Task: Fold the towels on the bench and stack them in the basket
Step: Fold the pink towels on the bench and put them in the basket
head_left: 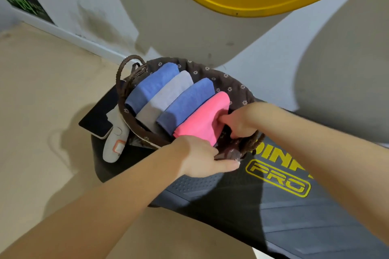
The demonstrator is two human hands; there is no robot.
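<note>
Brown woven wicker forms the oval basket (134,121) with looped rope handles and a dark brown liner dotted with small white flowers; it stands at the far end of the black padded desk (273,212) that bears yellow lettering. Four folded towels stand on edge in a row inside it: a blue folded towel (151,86) nearest the far handle, then a pale grey folded towel (166,99), a second blue folded towel (187,103), and a bright pink folded towel (202,120) nearest the person.

The right hand (240,122) reaches in from the right, thumb pressed against the pink towel's side; its fingers dip between towel and liner, so whether they grip anything cannot be told. The left hand (202,157) comes in from the lower left and holds the basket's near rim, thumb (227,166) stretched along the outside, the other fingers curled over the liner fold.

Just beside the basket, at the desk's far left corner, lie a dark flat tablet (99,115) and a white handheld device with an orange-framed patch (114,143), the tablet's edge overhanging the tan floor (37,90).
</note>
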